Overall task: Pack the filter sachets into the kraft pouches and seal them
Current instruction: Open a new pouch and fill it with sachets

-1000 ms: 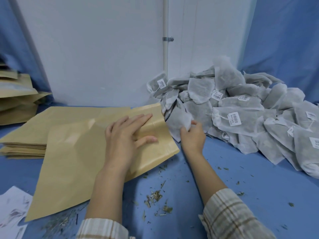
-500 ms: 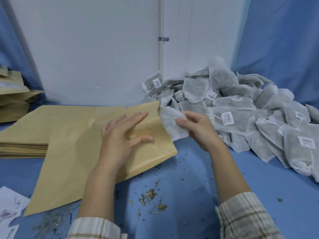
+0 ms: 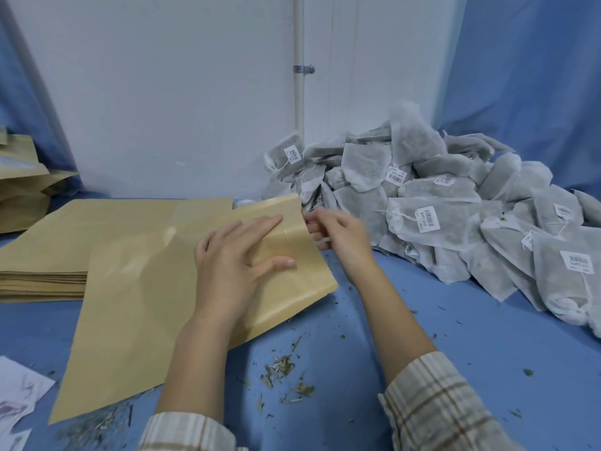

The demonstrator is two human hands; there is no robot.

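pressing fingers (image 3: 260,227) flat on pouch (image 3: 136,304)

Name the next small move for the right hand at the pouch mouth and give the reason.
Probably push on into the kraft pouch. The right hand sits at the pouch's open end with something white, seemingly a sachet, showing at its fingers, blurred; the left hand lies flat on the pouch, holding it down.

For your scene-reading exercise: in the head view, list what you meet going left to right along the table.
White paper → stack of kraft pouches → left hand → right hand → pile of filter sachets.
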